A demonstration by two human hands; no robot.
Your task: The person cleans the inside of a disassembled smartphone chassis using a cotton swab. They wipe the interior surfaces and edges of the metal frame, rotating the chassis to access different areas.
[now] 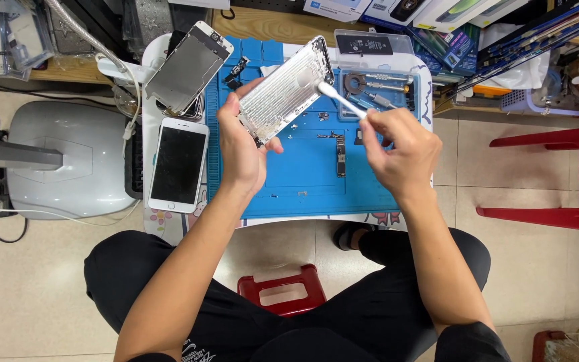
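Two hands at work: left hand [241, 149] clamped on bare phone housing [287, 90], tilted above blue mat [303, 174]; right hand [400, 151] pinches swab [340, 100] touching housing. Best light strokes, housing steady.

A person's left hand [241, 144] holds a phone housing [288, 89] tilted above a work mat [303, 181], and the right hand [400, 153], to its right, holds a swab [340, 100] whose tip touches the housing's upper end. On the table left of the mat lies a whole phone [178, 165], with a detached screen panel [189, 66] behind it. A circuit board [340, 157] lies on the mat between the hands, a parts tray [380, 84] sits behind the right hand, and a stool [283, 289] stands between the person's knees.
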